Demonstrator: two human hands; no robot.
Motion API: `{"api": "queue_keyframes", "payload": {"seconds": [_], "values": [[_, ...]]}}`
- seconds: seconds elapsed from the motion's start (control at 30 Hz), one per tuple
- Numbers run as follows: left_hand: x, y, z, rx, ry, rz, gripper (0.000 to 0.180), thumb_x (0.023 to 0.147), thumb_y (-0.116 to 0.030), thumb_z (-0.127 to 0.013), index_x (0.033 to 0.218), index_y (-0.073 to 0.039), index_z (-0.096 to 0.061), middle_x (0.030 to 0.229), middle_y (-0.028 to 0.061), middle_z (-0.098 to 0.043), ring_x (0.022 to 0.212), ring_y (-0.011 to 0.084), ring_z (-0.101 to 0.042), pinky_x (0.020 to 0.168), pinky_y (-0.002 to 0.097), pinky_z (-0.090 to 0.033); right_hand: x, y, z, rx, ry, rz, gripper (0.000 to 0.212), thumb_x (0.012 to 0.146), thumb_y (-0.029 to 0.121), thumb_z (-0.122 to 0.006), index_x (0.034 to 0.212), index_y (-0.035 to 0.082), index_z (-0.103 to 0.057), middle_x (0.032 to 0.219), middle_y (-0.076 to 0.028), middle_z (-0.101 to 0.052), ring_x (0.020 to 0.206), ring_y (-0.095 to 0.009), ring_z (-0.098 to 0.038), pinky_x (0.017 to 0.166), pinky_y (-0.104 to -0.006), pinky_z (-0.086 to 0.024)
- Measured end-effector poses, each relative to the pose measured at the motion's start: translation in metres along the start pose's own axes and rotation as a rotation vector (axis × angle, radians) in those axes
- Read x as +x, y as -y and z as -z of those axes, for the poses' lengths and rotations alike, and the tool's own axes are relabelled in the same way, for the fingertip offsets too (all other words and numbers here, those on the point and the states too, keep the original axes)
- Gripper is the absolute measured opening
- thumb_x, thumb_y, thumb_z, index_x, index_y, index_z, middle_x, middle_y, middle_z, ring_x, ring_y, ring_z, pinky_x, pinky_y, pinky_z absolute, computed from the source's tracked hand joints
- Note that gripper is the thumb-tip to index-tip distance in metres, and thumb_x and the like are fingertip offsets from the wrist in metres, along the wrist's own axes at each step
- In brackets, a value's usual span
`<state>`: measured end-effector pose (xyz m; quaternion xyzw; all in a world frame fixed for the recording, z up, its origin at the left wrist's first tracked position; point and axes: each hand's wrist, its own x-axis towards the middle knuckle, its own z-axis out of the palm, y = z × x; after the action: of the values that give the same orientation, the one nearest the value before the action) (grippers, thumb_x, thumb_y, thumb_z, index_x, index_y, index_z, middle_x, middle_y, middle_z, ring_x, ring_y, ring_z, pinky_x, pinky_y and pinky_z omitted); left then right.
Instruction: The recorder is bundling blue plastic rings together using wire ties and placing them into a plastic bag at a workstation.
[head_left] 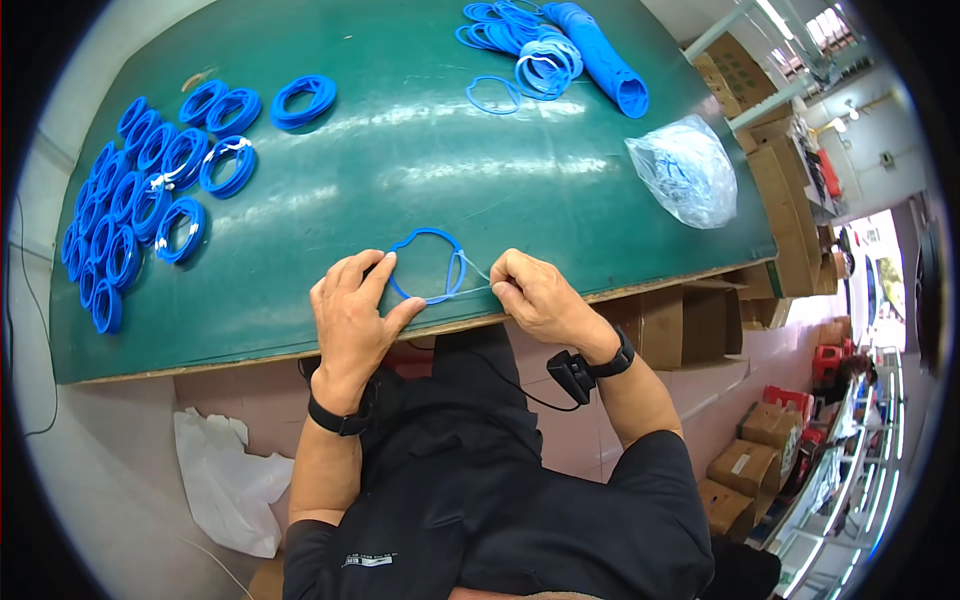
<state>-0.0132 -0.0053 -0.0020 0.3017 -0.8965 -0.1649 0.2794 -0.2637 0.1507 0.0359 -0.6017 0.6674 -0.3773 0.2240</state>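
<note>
1. Hands meet at the near edge of the green table (400,150): the left hand (355,315) lies with fingers spread and its thumb out, pressing on a blue ring bundle (428,265) that rests on the tabletop just past the wooden edge.
2. The right hand (540,295) has its fingertips pressed together, pinching a thin pale tie (478,272) that runs to the right side of the ring bundle.
3. Tied blue ring bundles (150,200) lie in rows on the far left part of the table, several with a small white tie; three more sit apart, toward the table's top left.
4. Loose blue rings (520,45) are heaped at the far edge, touching a long blue roll (605,60) that lies slanted beside them.
5. A clear plastic bag (685,170), crumpled and rounded, sits on the right part of the table, well apart from the hands.
6. Brown cardboard boxes (755,150) stand stacked beyond the table's right edge; more brown boxes (750,465), one with a small pale label, sit on the floor at lower right.
7. A white bag (230,480) lies crumpled on the floor below the table's left part.
8. Each wrist carries a black band.
</note>
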Motion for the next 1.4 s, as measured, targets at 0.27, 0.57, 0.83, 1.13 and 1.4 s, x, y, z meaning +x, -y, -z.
{"api": "queue_keyframes", "payload": {"seconds": [0.27, 0.57, 0.83, 1.13, 1.4], "values": [[0.001, 0.001, 0.000, 0.013, -0.004, -0.005, 0.063, 0.082, -0.034, -0.099, 0.136, -0.006, -0.081, 0.140, 0.0080, -0.074, 0.132, 0.0321, -0.067, 0.109, 0.0489, -0.051, -0.016, 0.000, 0.034, 0.083, 0.104, -0.152, 0.004, 0.108, 0.002, -0.063, 0.105, 0.002, -0.060, 0.084, -0.009, -0.064, 0.075, -0.020, -0.064, 0.071, -0.0358, -0.053], [0.001, 0.000, -0.001, 0.013, -0.010, -0.005, 0.060, 0.084, -0.033, -0.098, 0.136, -0.008, -0.081, 0.140, 0.0070, -0.074, 0.133, 0.0310, -0.067, 0.111, 0.0489, -0.049, -0.029, -0.007, 0.087, 0.207, 0.215, -0.351, 0.003, 0.111, 0.003, -0.061, 0.108, 0.002, -0.062, 0.088, -0.003, -0.064, 0.080, -0.013, -0.066, 0.075, -0.0315, -0.056], [-0.001, 0.000, -0.001, 0.020, -0.013, 0.013, 0.061, 0.084, -0.033, -0.098, 0.138, -0.008, -0.080, 0.140, 0.0055, -0.074, 0.134, 0.0296, -0.066, 0.113, 0.0489, -0.047, -0.044, -0.051, 0.132, 0.405, -0.048, -0.398, 0.005, 0.114, 0.005, -0.061, 0.111, 0.004, -0.064, 0.092, -0.002, -0.064, 0.081, -0.012, -0.067, 0.080, -0.0317, -0.060], [0.000, -0.001, -0.002, 0.019, -0.015, 0.016, 0.061, 0.084, -0.031, -0.098, 0.137, -0.007, -0.081, 0.140, 0.0064, -0.074, 0.133, 0.0299, -0.066, 0.113, 0.0482, -0.047, -0.043, -0.158, 0.193, 0.668, -1.181, -0.337, 0.004, 0.112, 0.006, -0.067, 0.109, 0.004, -0.067, 0.094, -0.006, -0.070, 0.078, -0.016, -0.069, 0.082, -0.0393, -0.066], [0.001, -0.004, -0.002, 0.025, -0.015, 0.026, 0.061, 0.082, -0.029, -0.098, 0.137, -0.006, -0.081, 0.140, 0.0068, -0.074, 0.133, 0.0302, -0.066, 0.113, 0.0476, -0.048, -0.020, -0.173, 0.193, 0.625, -1.527, -0.382, 0.004, 0.105, 0.001, -0.070, 0.104, 0.003, -0.067, 0.096, -0.011, -0.074, 0.073, -0.020, -0.074, 0.071, -0.0356, -0.066]]}}
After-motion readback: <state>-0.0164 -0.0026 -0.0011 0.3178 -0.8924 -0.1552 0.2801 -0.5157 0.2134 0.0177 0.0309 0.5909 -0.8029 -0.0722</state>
